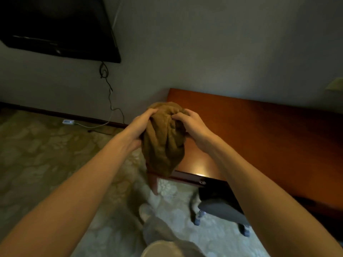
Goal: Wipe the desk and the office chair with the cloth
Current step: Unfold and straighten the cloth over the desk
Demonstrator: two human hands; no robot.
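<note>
So the cloth [163,140] looks like a soft, floppy terry thing, light enough that weight is a non-issue. I'd guess the only hassle is that it slumps wherever you don't support it. Best bet imo is to grab it by the bunched top and fold it into a flat pad before it goes down on the wood. It's a mustard-brown colour with a nubby pile, scrunched into a lumpy ball with deep folds, and a loose tail hangs toward 6 o'clock. It sits dead centre of the view, up in the air over the near corner of the desk [259,130], not touching it as far as I can tell. The left hand [141,125] grips it from 9 o'clock and the right hand [193,127] from 3 o'clock, both with fingers curled into the fabric. The reddish desk runs off toward 3 o'clock, and the office chair [219,206] is tucked under it around 5 o'clock.
</note>
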